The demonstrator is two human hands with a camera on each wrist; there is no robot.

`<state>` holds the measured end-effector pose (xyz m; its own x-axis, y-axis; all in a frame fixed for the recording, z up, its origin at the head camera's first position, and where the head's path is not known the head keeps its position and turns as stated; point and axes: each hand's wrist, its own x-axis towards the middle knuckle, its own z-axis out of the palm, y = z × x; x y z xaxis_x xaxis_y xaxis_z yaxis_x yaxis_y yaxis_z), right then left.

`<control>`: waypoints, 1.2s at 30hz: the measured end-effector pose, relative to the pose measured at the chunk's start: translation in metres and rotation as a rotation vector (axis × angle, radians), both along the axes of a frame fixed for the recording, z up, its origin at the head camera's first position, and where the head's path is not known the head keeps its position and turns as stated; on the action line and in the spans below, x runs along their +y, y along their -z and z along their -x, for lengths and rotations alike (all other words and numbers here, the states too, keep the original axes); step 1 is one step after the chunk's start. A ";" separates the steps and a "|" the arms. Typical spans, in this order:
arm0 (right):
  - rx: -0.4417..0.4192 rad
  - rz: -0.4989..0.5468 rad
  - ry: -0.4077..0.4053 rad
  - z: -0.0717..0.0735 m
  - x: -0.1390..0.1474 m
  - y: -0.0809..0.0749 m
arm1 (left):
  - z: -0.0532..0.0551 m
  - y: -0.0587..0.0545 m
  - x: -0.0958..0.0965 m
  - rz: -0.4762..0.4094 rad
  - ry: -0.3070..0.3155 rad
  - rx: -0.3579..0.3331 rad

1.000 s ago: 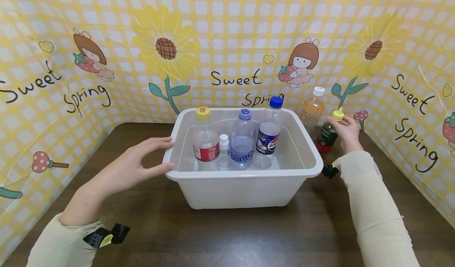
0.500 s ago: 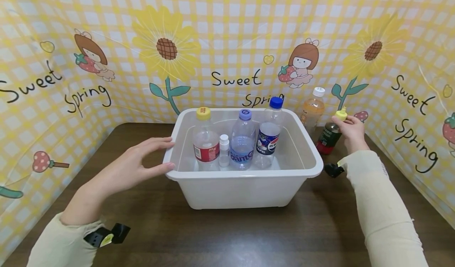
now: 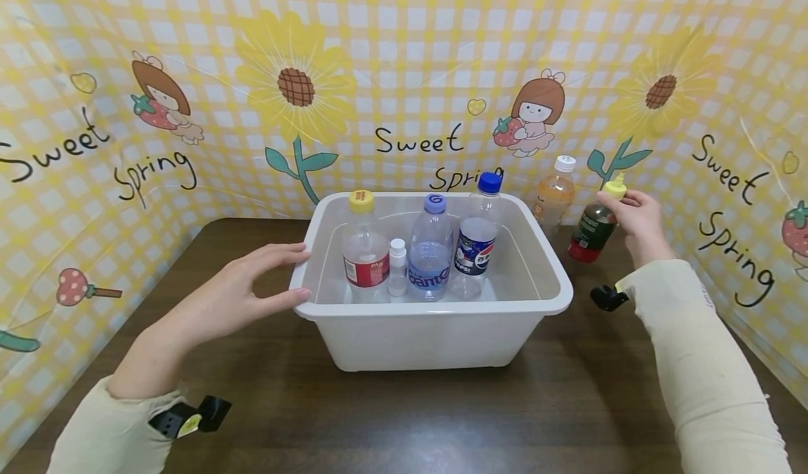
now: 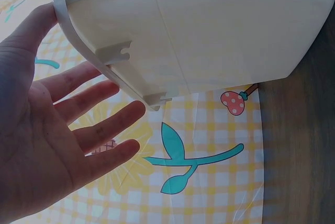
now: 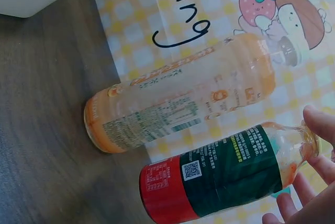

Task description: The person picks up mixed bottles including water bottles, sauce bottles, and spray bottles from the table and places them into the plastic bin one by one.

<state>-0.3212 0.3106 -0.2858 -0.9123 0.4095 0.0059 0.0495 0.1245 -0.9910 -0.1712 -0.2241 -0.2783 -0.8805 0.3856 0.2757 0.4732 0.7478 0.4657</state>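
Observation:
My right hand [image 3: 639, 223] pinches the neck of a squeeze sauce bottle [image 5: 214, 174] with a yellow nozzle cap, a dark green label and a red lower band. The bottle leans, its base toward the tub. Beside it stands an orange-tinted clear bottle [image 5: 183, 93] with a white cap, apart from my fingers. My left hand [image 3: 221, 295] rests with fingers and thumb spread against the left rim of a white plastic tub [image 3: 435, 337]. From below, the left wrist view shows the fingertips [image 4: 137, 110] at that rim.
Inside the tub stand a yellow-capped bottle [image 3: 366, 263], a small white-capped bottle [image 3: 398, 267], a purple-capped bottle [image 3: 431, 256] and a blue-capped Pepsi bottle [image 3: 476, 246]. Yellow checked cloth [image 3: 404, 53] walls in the brown table [image 3: 410, 418] at the back and sides.
My right hand has moved right and slightly up with the sauce bottle, away from the tub and the orange-tinted bottle. My left hand has stayed at the rim.

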 end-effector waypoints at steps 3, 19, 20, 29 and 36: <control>-0.007 -0.016 -0.006 -0.002 0.000 -0.004 | 0.000 0.000 0.000 0.000 0.000 -0.002; 0.016 -0.133 -0.007 -0.013 -0.010 -0.024 | 0.001 0.000 0.000 0.001 -0.005 -0.021; 0.014 -0.138 -0.006 -0.013 -0.011 -0.025 | 0.001 0.000 0.000 0.000 -0.004 -0.021; 0.045 -0.105 -0.017 -0.021 -0.012 -0.037 | 0.001 0.000 0.001 0.000 -0.002 -0.025; 0.072 -0.132 -0.057 -0.027 -0.015 -0.045 | 0.001 0.000 0.000 0.000 -0.004 -0.023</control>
<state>-0.2945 0.2955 -0.2413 -0.9292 0.3487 0.1225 -0.0321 0.2540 -0.9667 -0.1725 -0.2237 -0.2781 -0.8881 0.3820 0.2554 0.4595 0.7499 0.4760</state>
